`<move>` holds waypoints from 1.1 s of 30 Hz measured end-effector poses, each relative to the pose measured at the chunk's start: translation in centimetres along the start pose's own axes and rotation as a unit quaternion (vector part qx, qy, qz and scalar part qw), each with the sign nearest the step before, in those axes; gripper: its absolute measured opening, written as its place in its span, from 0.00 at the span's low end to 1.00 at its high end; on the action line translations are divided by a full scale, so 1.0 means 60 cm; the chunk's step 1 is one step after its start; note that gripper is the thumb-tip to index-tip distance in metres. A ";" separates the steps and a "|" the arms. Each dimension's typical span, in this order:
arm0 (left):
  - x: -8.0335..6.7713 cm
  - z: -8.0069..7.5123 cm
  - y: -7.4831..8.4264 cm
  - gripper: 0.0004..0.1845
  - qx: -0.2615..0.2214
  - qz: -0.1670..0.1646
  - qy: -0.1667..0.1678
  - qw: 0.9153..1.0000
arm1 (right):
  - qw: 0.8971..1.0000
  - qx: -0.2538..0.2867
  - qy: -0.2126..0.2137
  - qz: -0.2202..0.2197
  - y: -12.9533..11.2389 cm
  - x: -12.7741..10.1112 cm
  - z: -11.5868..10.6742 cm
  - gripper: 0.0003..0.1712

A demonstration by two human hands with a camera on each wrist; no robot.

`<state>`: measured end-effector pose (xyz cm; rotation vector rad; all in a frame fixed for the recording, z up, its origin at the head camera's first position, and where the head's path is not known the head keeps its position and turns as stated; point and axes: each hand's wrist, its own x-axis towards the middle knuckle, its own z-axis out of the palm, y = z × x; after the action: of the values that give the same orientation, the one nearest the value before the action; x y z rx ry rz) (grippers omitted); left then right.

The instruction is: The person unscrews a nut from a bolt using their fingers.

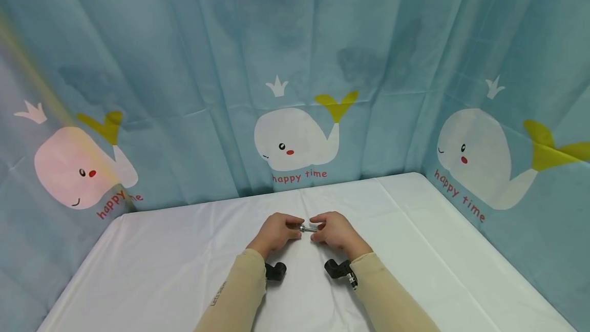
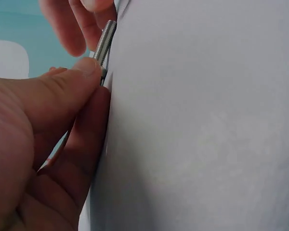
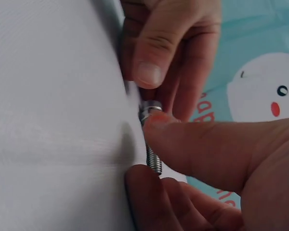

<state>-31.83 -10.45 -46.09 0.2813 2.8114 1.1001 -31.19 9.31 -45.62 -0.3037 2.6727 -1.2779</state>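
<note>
A small silvery metal bolt lies between the two hands, just over the white tabletop. Its threaded shaft points toward the right hand, and its wider collared end faces the left. My left hand pinches that wider end between thumb and fingers; in the left wrist view the thumb hides part of it. Around the threaded tip, my right hand has its thumb and fingers apart and loosely bent. In the right wrist view, the right thumb passes before the shaft, so contact there is unclear.
A white cloth with creases covers the table. Light blue curtains printed with whales hang along the back and both sides. Each wrist wears a black camera mount, the left one and the right one.
</note>
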 end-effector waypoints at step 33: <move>-0.073 -0.019 0.009 0.12 -0.146 0.033 0.034 0.988 | 0.996 -0.033 0.071 -0.040 -0.061 -0.040 0.008 0.05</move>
<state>-27.65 -11.74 -44.77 0.3136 2.6647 1.5403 -28.32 7.32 -42.90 -0.3435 2.8529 -1.2805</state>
